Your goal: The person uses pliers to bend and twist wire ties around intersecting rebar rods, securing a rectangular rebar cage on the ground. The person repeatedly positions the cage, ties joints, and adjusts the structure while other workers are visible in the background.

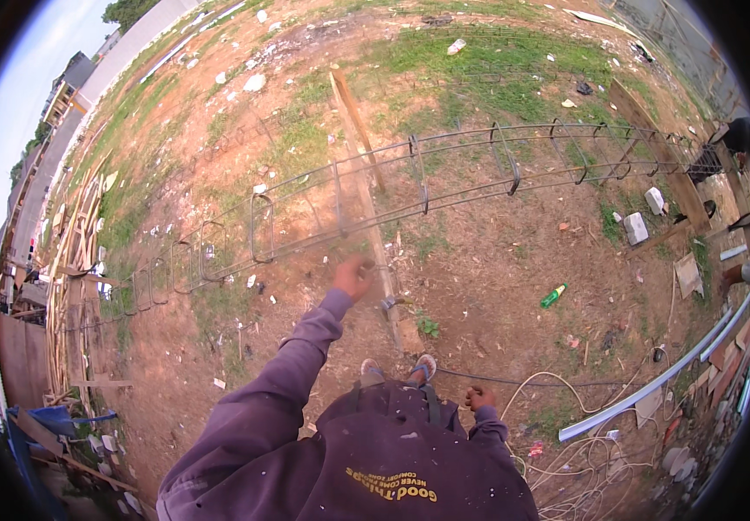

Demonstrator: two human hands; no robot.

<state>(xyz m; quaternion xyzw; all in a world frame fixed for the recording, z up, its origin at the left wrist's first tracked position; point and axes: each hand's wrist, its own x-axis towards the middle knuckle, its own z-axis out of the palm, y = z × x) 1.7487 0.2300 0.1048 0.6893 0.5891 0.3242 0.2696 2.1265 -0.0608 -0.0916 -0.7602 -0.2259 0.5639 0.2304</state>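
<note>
A long steel rebar cage (470,193) of thin bars with bent stirrups spans the view from left to right in front of me. It crosses over a wooden plank (381,252) that stretches away from my feet. My left hand (353,276) reaches forward just short of the cage, beside the plank. Motion smears its fingers, and I see nothing held in them. A small dark metal object (392,301) lies on the plank near that hand, too small to name. Low at my right side hangs my right hand (481,398), its fingers curled; whatever they may hold is hidden.
A green bottle (554,296) lies on the dirt to the right. White metal profiles (653,382) and a tangled pale cable (557,469) are at lower right. Timber strips (80,234) are piled left. Concrete blocks (635,228) and part of another person (740,135) show at right.
</note>
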